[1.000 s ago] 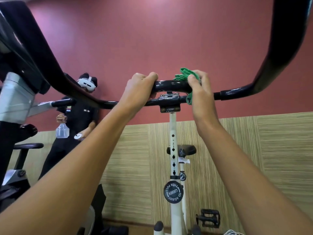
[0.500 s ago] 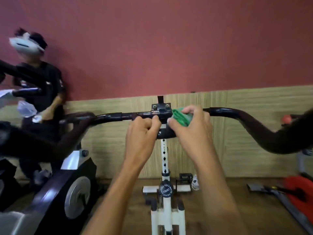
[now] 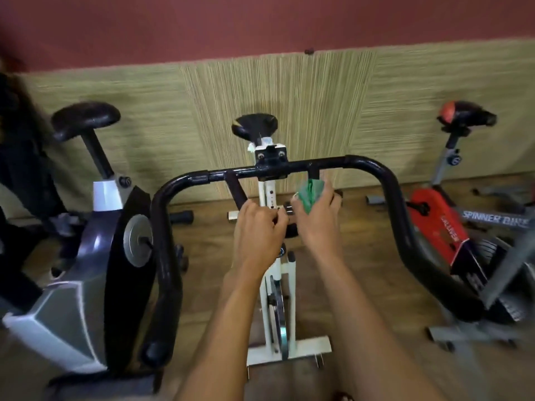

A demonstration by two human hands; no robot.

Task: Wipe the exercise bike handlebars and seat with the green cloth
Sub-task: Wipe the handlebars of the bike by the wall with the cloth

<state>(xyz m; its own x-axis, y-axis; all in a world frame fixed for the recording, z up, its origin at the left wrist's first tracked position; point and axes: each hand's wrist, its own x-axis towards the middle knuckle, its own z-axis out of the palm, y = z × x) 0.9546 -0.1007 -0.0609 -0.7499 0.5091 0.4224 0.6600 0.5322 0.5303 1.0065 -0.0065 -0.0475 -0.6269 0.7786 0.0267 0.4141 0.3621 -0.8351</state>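
Note:
The white exercise bike's black handlebars [image 3: 362,166] curve across the middle of the view, with its black seat [image 3: 254,125] beyond them near the wall. My left hand [image 3: 259,224] is closed around the short inner bar of the handlebars. Right beside it, my right hand [image 3: 317,218] holds the bunched green cloth [image 3: 311,193] against the inner bar's right upright, just under the crossbar. The inner bar is mostly hidden by both hands.
A grey and black exercise bike [image 3: 86,256] stands close on the left, with a person in dark clothes [image 3: 20,146] at the left edge. A red spinner bike [image 3: 451,221] stands on the right. Wood floor [image 3: 362,270] lies below; the striped wall panel [image 3: 289,91] is behind.
The view has tilted downward, so the handlebars now appear from above with the seat and floor visible. My hands stay on the inner bar, the right one still pressing the cloth.

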